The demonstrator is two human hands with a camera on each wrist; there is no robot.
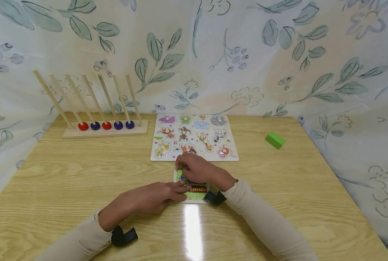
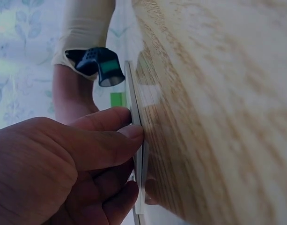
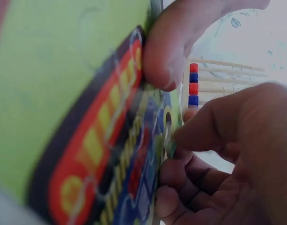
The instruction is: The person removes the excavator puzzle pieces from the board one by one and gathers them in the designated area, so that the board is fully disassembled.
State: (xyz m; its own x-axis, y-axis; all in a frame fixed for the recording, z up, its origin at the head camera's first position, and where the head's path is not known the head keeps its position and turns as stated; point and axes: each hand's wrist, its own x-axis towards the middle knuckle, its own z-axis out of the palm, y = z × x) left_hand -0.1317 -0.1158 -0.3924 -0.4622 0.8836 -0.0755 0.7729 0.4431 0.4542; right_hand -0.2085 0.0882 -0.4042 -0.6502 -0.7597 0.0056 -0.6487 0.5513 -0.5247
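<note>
Head view: jigsaw point(image 1: 196, 196) lies on the bench point(image 1: 83, 177), lower centre of frame; animal peg board point(image 1: 154, 154) just above it. Right hand point(image 1: 198, 169) is bent over the jigsaw's upper left part, fingers curled in. Left hand point(image 1: 151, 197) comes from lower left, fingers stretched onto the left edge, tips just below the right one's. Printed red strip point(image 1: 199, 189) runs left to right; hands cover too much to call the jigsaw's long axis.

Left wrist view: jigsaw seen edge-on, upright sliver mid-frame. Left thumb point(image 2: 103, 145) touches its edge, other fingers beside it; reads to me as steadying, no grip.

Right wrist view: right thumb and fingers, lower right, pinch what looks like a small greenish piece point(image 3: 170, 146), mid-frame. Left fingertip point(image 3: 162, 63) presses at the strip's upper end.

Key relation, I'd judge: piece right at the upper left part, right hand on it, left just below.
</note>
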